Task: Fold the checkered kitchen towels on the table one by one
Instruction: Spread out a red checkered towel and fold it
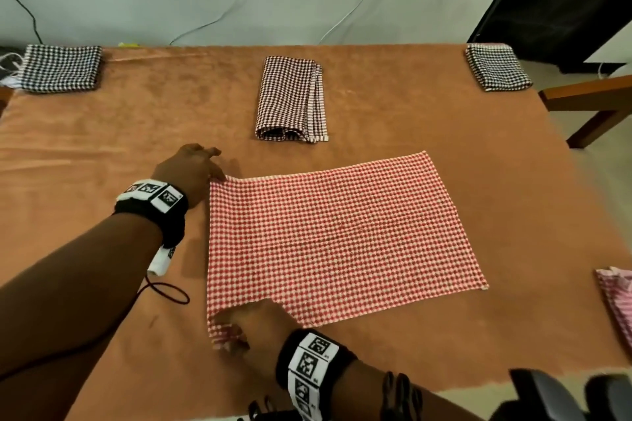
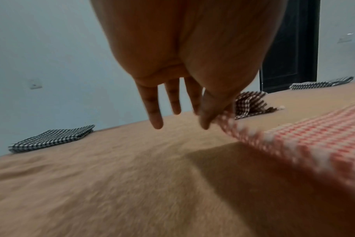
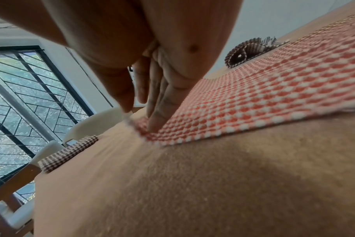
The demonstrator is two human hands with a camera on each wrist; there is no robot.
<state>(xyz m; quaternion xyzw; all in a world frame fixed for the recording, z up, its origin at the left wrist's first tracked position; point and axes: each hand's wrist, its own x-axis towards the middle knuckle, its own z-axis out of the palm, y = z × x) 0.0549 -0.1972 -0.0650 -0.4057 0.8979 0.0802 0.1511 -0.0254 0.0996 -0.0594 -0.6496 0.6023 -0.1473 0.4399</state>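
A red towel (image 1: 338, 236) is spread flat on the near middle of the bench (image 1: 102, 154), its far left corner pinched by the left hand (image 1: 191, 171) and its near left corner pinched by the right hand (image 1: 253, 321), so each grip is clamped on cloth. A folded brown towel (image 1: 290, 99) is laid beyond it, and two folded black towels (image 1: 61, 68) (image 1: 497, 67) are set at the far corners.
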